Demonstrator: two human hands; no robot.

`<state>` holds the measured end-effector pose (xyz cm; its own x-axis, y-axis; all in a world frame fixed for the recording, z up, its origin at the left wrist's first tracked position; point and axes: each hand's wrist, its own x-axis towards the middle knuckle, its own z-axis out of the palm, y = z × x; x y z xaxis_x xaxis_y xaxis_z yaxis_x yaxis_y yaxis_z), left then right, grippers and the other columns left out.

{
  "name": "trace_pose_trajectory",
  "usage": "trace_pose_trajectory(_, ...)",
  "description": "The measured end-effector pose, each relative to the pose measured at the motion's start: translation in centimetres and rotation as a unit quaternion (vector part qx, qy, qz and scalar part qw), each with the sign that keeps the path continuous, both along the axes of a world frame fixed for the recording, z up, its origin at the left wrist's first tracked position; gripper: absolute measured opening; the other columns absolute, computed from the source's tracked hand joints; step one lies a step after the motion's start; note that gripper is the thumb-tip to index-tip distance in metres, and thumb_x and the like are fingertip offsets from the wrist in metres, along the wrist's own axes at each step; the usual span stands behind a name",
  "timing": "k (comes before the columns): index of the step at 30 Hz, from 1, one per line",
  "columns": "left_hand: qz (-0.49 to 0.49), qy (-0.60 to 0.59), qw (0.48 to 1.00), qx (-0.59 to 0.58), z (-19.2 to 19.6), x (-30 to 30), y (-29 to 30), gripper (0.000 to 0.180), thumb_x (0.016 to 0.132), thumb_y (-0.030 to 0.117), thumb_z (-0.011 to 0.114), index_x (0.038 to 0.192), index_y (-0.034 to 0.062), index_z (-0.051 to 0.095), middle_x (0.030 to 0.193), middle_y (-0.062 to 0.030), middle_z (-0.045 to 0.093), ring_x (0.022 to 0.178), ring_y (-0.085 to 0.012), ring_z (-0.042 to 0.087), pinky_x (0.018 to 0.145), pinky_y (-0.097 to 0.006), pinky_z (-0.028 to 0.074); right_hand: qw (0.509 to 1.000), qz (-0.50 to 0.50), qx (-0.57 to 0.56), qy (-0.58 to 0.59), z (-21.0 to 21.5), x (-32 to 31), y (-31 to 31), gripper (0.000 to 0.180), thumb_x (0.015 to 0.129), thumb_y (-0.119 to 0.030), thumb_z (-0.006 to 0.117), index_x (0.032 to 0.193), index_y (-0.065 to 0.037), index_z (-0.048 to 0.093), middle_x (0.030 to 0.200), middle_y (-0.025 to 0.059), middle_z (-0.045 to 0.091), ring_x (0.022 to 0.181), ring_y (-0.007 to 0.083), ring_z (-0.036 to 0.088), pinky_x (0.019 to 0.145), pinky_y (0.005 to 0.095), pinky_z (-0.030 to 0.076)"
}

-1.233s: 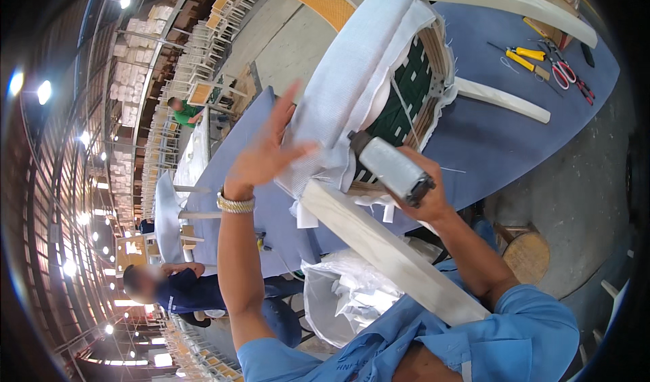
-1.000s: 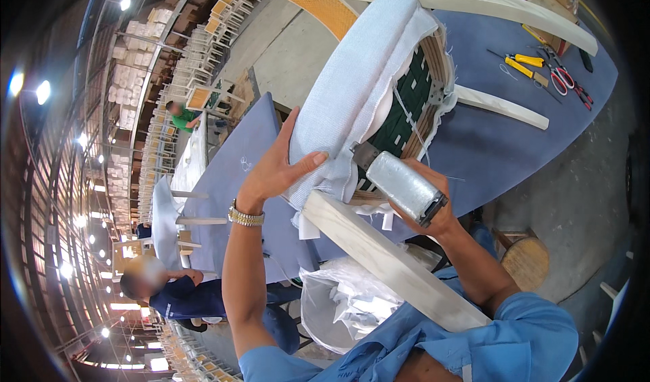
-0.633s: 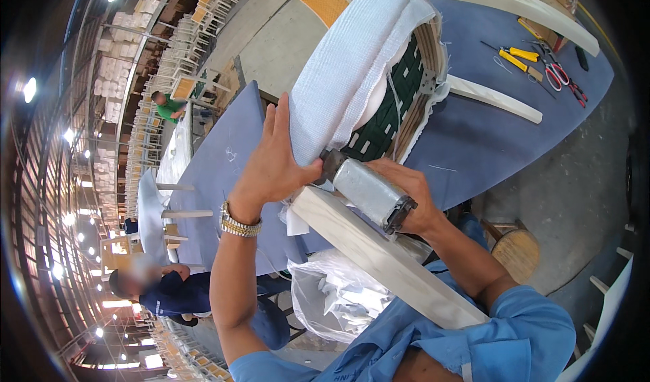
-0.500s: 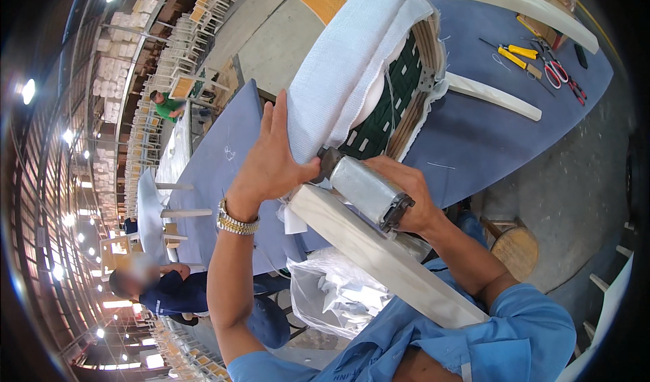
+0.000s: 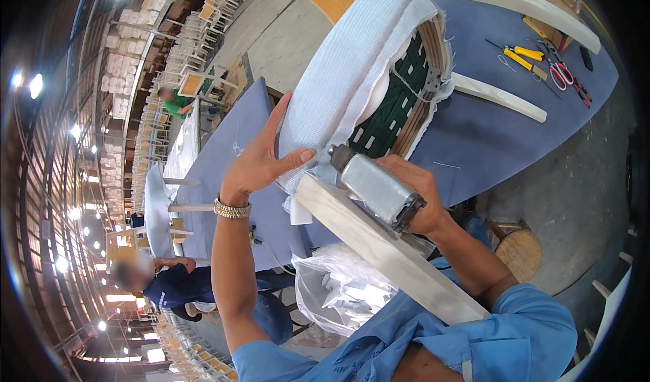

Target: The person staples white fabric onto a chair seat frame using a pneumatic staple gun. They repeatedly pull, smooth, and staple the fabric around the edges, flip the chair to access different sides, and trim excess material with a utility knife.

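- The left hand (image 5: 256, 166) is spread wide against the pale-blue woven-fabric chair seat (image 5: 345, 64), fingers toward one o'clock, thumb toward two.
- The right hand (image 5: 421, 180) grips a boxy silver metal tool with black ends (image 5: 378, 184), its nose toward ten o'clock, near the left thumb.
- The chair seat stands tilted at the worker's twelve o'clock, over the blue-grey table (image 5: 474, 141).

Holds the bare left hand (image 5: 255, 165) spread, thumb (image 5: 296, 159) out and fingers (image 5: 273, 121) up, and the bare right hand (image 5: 415, 178) curled, right elbow (image 5: 496, 290) bent.
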<state>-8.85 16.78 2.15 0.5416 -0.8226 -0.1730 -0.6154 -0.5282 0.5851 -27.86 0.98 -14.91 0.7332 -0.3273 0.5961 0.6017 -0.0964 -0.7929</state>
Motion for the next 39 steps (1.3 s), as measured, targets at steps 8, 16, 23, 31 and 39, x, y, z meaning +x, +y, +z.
trace_pose_trajectory(8, -0.001, -0.072, 0.996, 0.055, -0.5, -0.4, -0.4, 0.118, 0.069, 0.035, 0.082, 0.158, -0.0019, 0.014, 0.159, -0.0270, 0.029, 0.148, -0.0350, 0.029, 0.120, -0.042, 0.023, 0.997, 0.006, 0.002, 0.081, 0.7, 0.5, 1.1, 0.061, 0.066, -0.017, 0.075, 0.123, 0.003, 0.063, 0.117, 0.0193, 0.066, 0.103, 0.0367, 0.067, 0.089, 0.0366, 0.053)
trace_pose_trajectory(16, -0.035, 0.037, 0.998, -0.022, -0.1, 0.1, 0.3, 0.108, 0.089, 0.053, 0.070, 0.158, -0.0031, 0.010, 0.162, -0.0277, 0.020, 0.152, -0.0336, 0.018, 0.122, -0.040, 0.015, 1.000, 0.013, -0.004, 0.014, -0.7, 0.8, 1.0, 0.065, 0.066, -0.020, 0.075, 0.123, 0.006, 0.062, 0.116, 0.0233, 0.066, 0.103, 0.0375, 0.067, 0.089, 0.0373, 0.052)
trace_pose_trajectory(23, -0.022, 0.033, 0.999, -0.026, -0.7, 0.4, 0.8, 0.088, 0.102, 0.060, 0.040, 0.158, -0.0025, 0.014, 0.164, -0.0237, 0.018, 0.153, -0.0315, 0.015, 0.122, -0.040, 0.014, 0.999, 0.012, -0.026, 0.040, -1.3, 1.3, 1.9, 0.065, 0.067, -0.025, 0.075, 0.122, 0.007, 0.062, 0.115, 0.0231, 0.066, 0.101, 0.0379, 0.067, 0.088, 0.0375, 0.053)
trace_pose_trajectory(31, 0.067, 0.120, 0.951, -0.278, 2.2, 6.7, 0.6, 0.086, 0.102, 0.068, 0.016, 0.159, 0.0028, 0.020, 0.167, -0.0152, 0.015, 0.154, -0.0266, 0.011, 0.125, -0.040, 0.004, 0.994, -0.034, -0.022, 0.100, -1.1, -0.6, 0.4, 0.034, 0.080, -0.005, 0.075, 0.111, 0.003, 0.067, 0.100, 0.0161, 0.069, 0.086, 0.0286, 0.070, 0.077, 0.0341, 0.054)
trace_pose_trajectory(39, -0.008, -0.172, 0.974, -0.145, -6.1, 18.6, -1.7, 0.077, 0.106, 0.057, 0.024, 0.159, 0.0031, 0.015, 0.168, -0.0127, 0.010, 0.155, -0.0233, 0.005, 0.125, -0.039, 0.002, 0.961, -0.077, 0.029, 0.264, -3.3, -4.2, -2.3, 0.026, 0.081, -0.005, 0.078, 0.104, 0.001, 0.068, 0.092, 0.0094, 0.068, 0.082, 0.0163, 0.067, 0.073, 0.0284, 0.051)
